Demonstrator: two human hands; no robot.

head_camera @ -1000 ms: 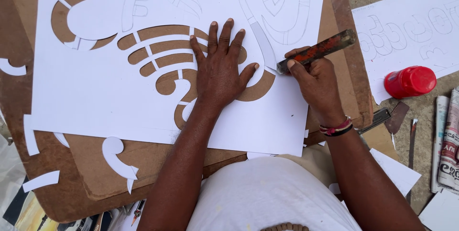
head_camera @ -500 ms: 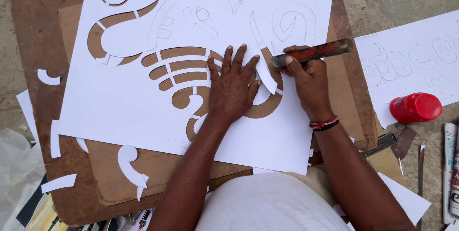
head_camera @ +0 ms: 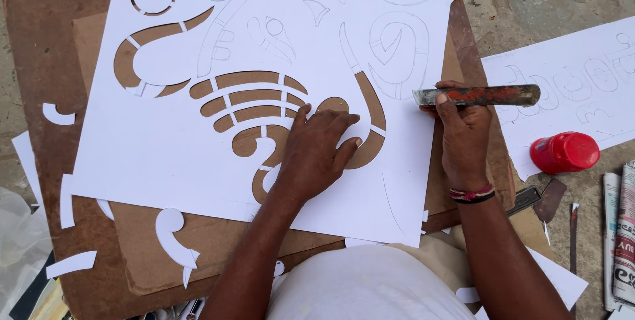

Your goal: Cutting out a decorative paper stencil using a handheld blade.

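Observation:
A large white sheet [head_camera: 198,161] with pencilled and cut-out curved shapes lies on a brown board [head_camera: 40,42]. My left hand [head_camera: 317,151] rests on the sheet beside the cut-outs, its fingertips curled on a loose cut strip of white paper near the curved brown slot. My right hand [head_camera: 463,138] grips a worn red and black cutting tool [head_camera: 476,95], held level above the sheet's right edge with its metal tip pointing left. A red and black band circles that wrist.
White paper offcuts [head_camera: 175,234] lie on the board's left and front. A second white sheet [head_camera: 569,75] with pencilled letters lies at right on the ground, with a red lidded jar [head_camera: 563,152], metal blades [head_camera: 549,199] and folded newspaper [head_camera: 622,240] beside it.
The view shifted so the sheet sits lower and to the right. My left hand curled from flat, fingers spread. The tool in my right hand lifted off the sheet and turned level.

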